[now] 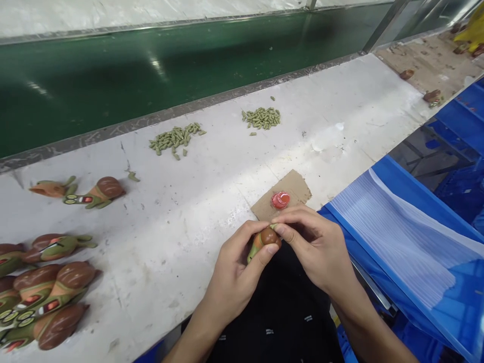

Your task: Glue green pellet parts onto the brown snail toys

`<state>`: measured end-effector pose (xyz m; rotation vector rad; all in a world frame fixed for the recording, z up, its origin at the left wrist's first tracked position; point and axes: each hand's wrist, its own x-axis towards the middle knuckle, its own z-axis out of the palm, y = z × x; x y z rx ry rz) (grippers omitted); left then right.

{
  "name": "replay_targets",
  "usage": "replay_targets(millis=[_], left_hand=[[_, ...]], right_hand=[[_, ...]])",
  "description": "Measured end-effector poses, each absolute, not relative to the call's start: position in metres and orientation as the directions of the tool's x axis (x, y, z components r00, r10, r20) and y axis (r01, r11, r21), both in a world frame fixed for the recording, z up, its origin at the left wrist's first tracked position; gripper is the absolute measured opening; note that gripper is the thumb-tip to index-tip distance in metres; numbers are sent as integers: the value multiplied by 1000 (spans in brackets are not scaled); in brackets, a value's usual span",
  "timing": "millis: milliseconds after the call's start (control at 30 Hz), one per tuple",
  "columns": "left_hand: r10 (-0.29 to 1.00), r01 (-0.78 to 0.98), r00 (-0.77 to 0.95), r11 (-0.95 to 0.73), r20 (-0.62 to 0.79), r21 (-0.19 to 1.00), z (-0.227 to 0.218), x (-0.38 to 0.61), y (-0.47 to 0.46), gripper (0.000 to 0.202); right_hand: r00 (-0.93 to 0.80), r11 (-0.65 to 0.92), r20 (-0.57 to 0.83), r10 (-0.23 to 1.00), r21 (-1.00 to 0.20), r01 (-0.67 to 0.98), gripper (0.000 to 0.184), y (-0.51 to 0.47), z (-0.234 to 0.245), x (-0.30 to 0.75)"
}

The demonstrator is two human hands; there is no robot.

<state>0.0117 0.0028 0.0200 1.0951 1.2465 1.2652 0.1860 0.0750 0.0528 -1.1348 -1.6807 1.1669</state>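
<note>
My left hand (238, 267) is wrapped round a brown and green snail figurine (267, 238), held just off the table's front edge. My right hand (313, 242) pinches a small green piece (273, 227) against the top of the brown shell. Just beyond my fingers, a red cap-like dish (280, 200) with glossy red in it sits on a piece of cardboard (260, 205). Two heaps of small green pegs lie farther back: a left heap (176, 138) and a right heap (262, 118).
Several snail figurines (41, 287) are grouped at the left front, and a single snail figurine (93, 194) lies behind them. A green conveyor belt (189, 65) runs along the back of the white table (170, 227). At right stands a blue crate (397, 217) with white foam sheeting (401, 237).
</note>
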Motion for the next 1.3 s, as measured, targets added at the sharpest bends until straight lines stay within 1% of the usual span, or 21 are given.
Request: replay_targets(millis=[100,200,267,333,367,400,433,500,567,700,767,867,967,1033,1100,1133,1167,1200,1300], left_hand=[[995,-103,-94,19,-28,994,20,13,-1,15],[991,-177,-118,35,-56,984,20,14,-2,17],[983,-224,-154,65,-102,972,20,15,-1,24],[973,-267,-186,87,-140,960,19,15,0,31],[970,-283,-195,89,-148,955,19,15,1,34],[969,-290,-196,90,-151,953,19,15,1,36],[969,-287,-195,90,-150,954,19,15,1,38],[969,-266,-200,90,-146,960,19,15,1,38],[971,-249,-201,76,-129,965,19,15,0,36],[977,-249,-192,43,-93,968,15,15,0,33],[975,-259,-198,48,-101,965,14,15,0,34],[970,-297,-185,96,-156,950,16,14,-2,39],[952,-329,-206,152,-228,932,22,14,-5,44],[931,-314,-258,171,-257,934,27,14,-5,45],[913,-300,-303,182,-274,936,30,15,-2,39],[905,-302,-318,184,-281,935,32,16,0,35],[903,-312,-324,179,-282,933,33,17,3,30],[904,-326,-327,165,-275,931,34,18,6,26],[918,-365,-324,103,-230,925,34,21,14,24]], right_hand=[[-355,230,127,926,-937,262,15,72,63,186],[-430,298,147,891,-904,308,15,81,80,187],[-403,356,208,891,-872,337,26,103,89,186],[-316,408,299,900,-832,376,35,140,90,179],[-279,425,333,901,-807,410,33,162,87,173],[-284,438,340,896,-774,457,28,185,82,165],[-307,442,323,895,-730,520,28,207,76,156],[-399,456,239,885,-614,644,34,244,63,137],[-444,464,178,878,-546,698,35,266,52,118],[-459,454,124,880,-508,732,23,278,42,95],[-465,453,109,878,-503,736,21,279,44,91],[-481,454,99,871,-535,713,20,279,53,95],[-506,446,84,858,-608,656,16,264,67,110],[-533,419,89,842,-730,540,13,239,75,126],[-557,343,107,824,-875,341,11,203,80,145],[-565,296,109,818,-922,251,11,183,81,154],[-567,256,103,817,-946,197,11,164,81,163],[-562,234,97,821,-956,177,11,146,80,171],[-515,224,91,853,-953,203,17,104,73,187]])
